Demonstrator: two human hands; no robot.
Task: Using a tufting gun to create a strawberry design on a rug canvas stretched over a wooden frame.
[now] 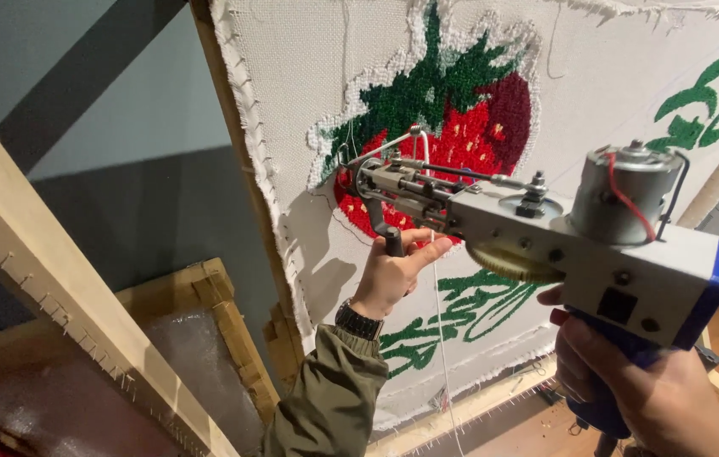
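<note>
Head view: right hand [647, 389] edge-cropped.

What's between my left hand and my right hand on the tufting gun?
In the head view, the gun's grey metal body and yellow gear lie between left hand and right hand.

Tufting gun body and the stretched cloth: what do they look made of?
Tufting gun: the body looks like matte pale-grey painted metal or plastic, with a bare shiny metal motor can and rods. Cloth: coarse off-white woven fabric, with a visible weave and frayed edge.
</note>
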